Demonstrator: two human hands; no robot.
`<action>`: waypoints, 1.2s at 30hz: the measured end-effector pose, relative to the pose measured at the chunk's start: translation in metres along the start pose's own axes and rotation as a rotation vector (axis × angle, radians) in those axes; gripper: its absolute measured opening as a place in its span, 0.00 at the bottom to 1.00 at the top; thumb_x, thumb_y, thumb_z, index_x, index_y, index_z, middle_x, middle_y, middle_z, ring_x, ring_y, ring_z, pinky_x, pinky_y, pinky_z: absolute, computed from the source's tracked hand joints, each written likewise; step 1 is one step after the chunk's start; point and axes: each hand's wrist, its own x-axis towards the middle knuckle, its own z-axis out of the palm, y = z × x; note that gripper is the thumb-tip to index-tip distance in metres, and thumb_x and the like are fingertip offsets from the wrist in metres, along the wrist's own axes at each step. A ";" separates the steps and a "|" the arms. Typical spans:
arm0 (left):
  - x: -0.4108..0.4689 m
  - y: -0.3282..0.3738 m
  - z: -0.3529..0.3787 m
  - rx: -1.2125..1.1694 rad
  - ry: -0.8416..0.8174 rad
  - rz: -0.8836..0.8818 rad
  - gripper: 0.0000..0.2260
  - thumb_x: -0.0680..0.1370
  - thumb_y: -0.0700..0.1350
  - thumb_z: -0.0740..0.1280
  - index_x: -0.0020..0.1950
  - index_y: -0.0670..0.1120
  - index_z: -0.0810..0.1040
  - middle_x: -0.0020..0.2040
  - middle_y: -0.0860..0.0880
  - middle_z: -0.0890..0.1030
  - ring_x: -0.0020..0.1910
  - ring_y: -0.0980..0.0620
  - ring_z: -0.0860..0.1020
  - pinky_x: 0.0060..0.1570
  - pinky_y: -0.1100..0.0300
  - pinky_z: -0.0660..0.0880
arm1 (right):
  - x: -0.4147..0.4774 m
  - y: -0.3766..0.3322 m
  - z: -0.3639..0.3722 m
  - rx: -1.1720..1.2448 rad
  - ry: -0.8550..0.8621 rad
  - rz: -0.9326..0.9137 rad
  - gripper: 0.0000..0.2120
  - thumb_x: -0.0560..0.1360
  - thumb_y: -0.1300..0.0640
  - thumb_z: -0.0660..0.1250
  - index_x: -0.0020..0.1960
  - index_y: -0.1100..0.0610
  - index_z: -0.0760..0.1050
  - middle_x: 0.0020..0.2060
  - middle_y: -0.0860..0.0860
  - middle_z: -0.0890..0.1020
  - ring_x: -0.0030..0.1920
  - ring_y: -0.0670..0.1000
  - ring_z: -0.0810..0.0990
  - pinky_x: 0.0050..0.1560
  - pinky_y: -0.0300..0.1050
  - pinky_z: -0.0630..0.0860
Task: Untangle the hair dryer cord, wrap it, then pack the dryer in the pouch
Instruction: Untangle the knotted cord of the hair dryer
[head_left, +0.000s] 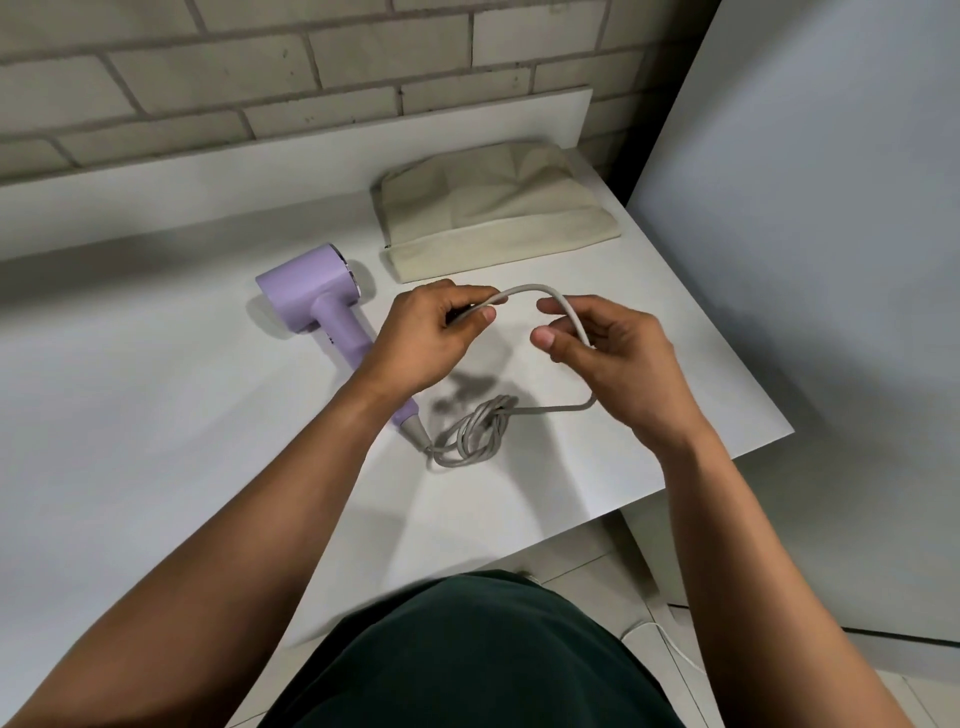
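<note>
On the white table, the purple dryer lies left of my hands, handle pointing toward me. My left hand and right hand each pinch the grey cord arched between them. Its knot rests below, between my wrists.

Lilac dryer, knotted cord, beige pouch

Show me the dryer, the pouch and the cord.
dryer (304, 280): head view, on its lilac body.
pouch (498, 208): head view, on the middle of the cloth.
cord (485, 423): head view, on its knotted loops.
</note>
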 end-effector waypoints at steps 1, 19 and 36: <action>-0.001 0.003 -0.001 0.024 -0.006 0.002 0.10 0.82 0.49 0.70 0.61 0.58 0.85 0.45 0.52 0.82 0.41 0.57 0.77 0.45 0.63 0.70 | 0.001 0.000 -0.001 -0.026 0.038 -0.007 0.10 0.77 0.51 0.76 0.57 0.50 0.85 0.43 0.46 0.86 0.44 0.44 0.83 0.51 0.41 0.79; -0.030 0.022 0.012 -0.401 -0.340 -0.228 0.16 0.71 0.52 0.80 0.55 0.47 0.85 0.39 0.48 0.77 0.35 0.45 0.81 0.43 0.40 0.82 | 0.031 -0.010 -0.025 0.449 0.025 0.345 0.16 0.82 0.61 0.58 0.64 0.57 0.81 0.58 0.56 0.86 0.58 0.62 0.86 0.61 0.60 0.82; -0.011 -0.018 0.031 -0.021 -0.001 -0.415 0.16 0.77 0.33 0.61 0.60 0.48 0.76 0.51 0.50 0.80 0.52 0.47 0.80 0.54 0.53 0.77 | 0.035 -0.031 -0.037 -0.164 -0.085 -0.013 0.10 0.84 0.53 0.65 0.62 0.47 0.82 0.42 0.44 0.87 0.44 0.38 0.80 0.52 0.43 0.75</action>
